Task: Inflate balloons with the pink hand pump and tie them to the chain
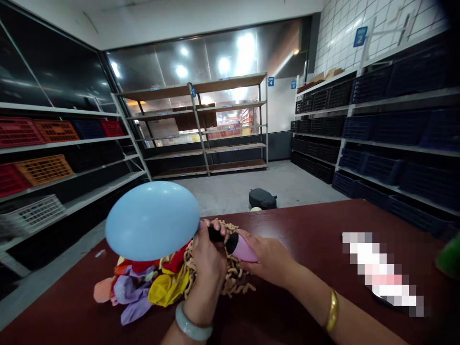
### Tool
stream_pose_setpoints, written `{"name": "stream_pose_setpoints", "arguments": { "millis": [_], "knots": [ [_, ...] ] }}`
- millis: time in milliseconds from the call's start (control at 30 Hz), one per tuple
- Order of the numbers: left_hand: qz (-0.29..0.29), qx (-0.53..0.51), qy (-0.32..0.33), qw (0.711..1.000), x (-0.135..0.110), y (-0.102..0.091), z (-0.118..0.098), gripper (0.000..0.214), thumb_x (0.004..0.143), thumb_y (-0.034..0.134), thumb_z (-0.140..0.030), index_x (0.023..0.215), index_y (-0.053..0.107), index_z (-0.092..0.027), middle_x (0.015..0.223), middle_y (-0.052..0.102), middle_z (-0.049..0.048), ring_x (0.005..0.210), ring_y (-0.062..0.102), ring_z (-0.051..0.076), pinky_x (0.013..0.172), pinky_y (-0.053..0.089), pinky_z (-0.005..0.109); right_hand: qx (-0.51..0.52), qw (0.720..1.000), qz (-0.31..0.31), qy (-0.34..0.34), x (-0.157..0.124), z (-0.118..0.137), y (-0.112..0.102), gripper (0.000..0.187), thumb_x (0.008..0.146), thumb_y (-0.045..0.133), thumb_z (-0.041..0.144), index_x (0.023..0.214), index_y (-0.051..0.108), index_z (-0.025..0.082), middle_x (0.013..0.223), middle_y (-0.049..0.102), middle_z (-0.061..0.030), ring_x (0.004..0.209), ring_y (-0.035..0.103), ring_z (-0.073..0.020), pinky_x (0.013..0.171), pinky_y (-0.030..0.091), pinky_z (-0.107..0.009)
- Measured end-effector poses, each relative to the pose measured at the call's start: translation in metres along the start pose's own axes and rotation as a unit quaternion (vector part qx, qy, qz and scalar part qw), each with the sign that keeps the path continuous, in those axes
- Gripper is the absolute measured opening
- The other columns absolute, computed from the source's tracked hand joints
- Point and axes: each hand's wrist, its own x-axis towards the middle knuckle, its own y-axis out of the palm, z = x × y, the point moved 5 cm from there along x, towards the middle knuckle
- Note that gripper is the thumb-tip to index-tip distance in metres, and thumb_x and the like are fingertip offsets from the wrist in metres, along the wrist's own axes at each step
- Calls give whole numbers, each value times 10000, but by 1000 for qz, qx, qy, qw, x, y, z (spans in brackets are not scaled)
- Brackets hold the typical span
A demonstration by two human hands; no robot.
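Observation:
A large inflated light-blue balloon (153, 220) floats over the left of the table, its neck end at the fingers of my left hand (211, 254). That hand is closed round the balloon's neck and a black piece beside it. My right hand (268, 258) wraps round a pink hand pump (245, 247) with a black end, which points at my left hand. Where pump and balloon meet is hidden by the fingers. Limp balloons lie beneath the blue one, among them a yellow balloon (168, 287) and a purple balloon (132, 292). Tan curly pieces (232, 285) are heaped under both hands.
The dark red table (298, 230) spans the front. A pixelated flat object (383, 275) lies at right, near a blurred green thing (449, 256). A black bag (263, 198) sits on the floor beyond. Shelves with crates (46, 167) line the sides; a rack (230, 165) stands behind.

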Motion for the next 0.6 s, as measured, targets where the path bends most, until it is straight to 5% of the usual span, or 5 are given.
{"name": "stream_pose_setpoints", "arguments": {
  "millis": [333,467,600],
  "knots": [
    [-59,-32,110,992,56,-56,-77,260,833,626,-375,782,447,-193,627,449,-31,509,445,97,455,333,203,-26,999,28,-3,-1,-8,4,773,818,605,527,1474,278,280,1212,636,-91,1020,630,-282,845,463,-391],
    [-60,-48,98,992,59,-58,-66,268,833,628,-376,775,442,-192,628,460,-31,516,456,102,468,345,209,-26,1000,14,0,-1,-14,0,740,823,598,526,1455,318,263,1194,642,-101,1001,636,-279,834,464,-385],
    [-51,-40,72,995,46,-42,-35,286,798,675,-382,793,456,-197,654,485,-21,561,489,116,503,377,222,-46,999,6,8,-2,-21,-2,704,853,568,492,1462,303,257,1190,637,-112,1009,630,-285,838,461,-395]
  ]
}}
